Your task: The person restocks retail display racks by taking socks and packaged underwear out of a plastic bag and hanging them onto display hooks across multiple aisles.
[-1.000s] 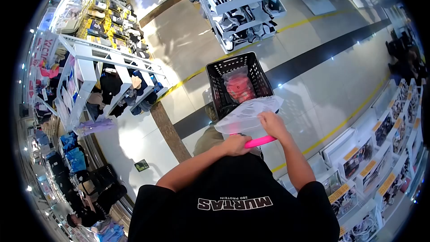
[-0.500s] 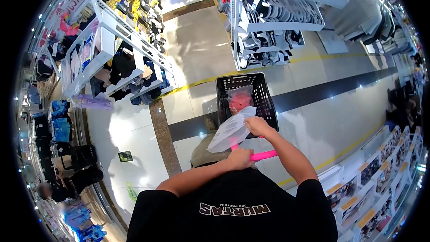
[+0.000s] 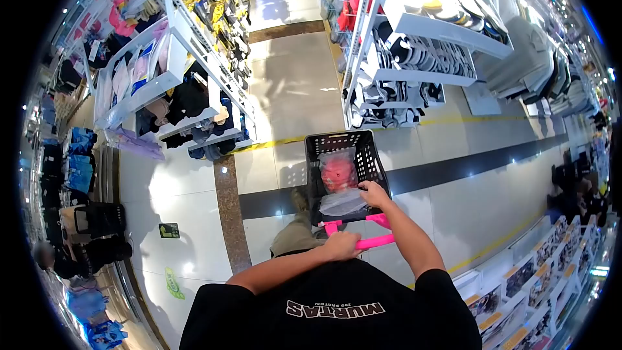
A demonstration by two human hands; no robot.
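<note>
Basket (image 3: 370, 159), red bundle (image 3: 338, 174), translucent bag (image 3: 342, 203) inside

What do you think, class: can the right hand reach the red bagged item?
Probably yes: the right hand is over the open basket, beside the red bagged item, nothing visible between them.

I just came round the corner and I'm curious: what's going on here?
A person in a black shirt is in a shop aisle with a black basket. Their left hand grips the pink handle. Their right hand is at the basket, fingers beside a whitish plastic bag; whether they grip it is unclear. The bag lies in the basket, next to a red item in clear wrapping.
</note>
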